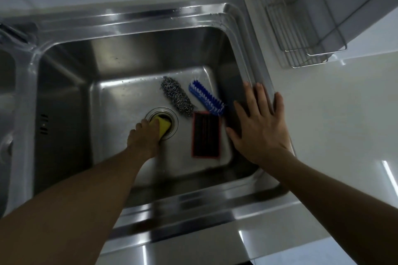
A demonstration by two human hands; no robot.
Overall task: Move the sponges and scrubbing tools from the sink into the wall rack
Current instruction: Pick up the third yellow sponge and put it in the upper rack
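Deep in the steel sink [64, 97], my left hand [143, 139] is closed around a yellow sponge [162, 127] that lies over the drain. A steel wool scrubber [177, 97], a blue brush with white bristles [205, 97] and a red-edged dark scrub pad [206, 135] lie on the sink floor to the right of the drain. My right hand [260, 127] hovers flat with fingers spread over the sink's right rim, holding nothing. The wire wall rack [299, 34] hangs at the upper right and holds nothing that I can see.
A white countertop [336, 118] spreads out right of the sink, below the rack. A second basin edge [8, 84] shows at the far left. White tiled wall runs behind the sink.
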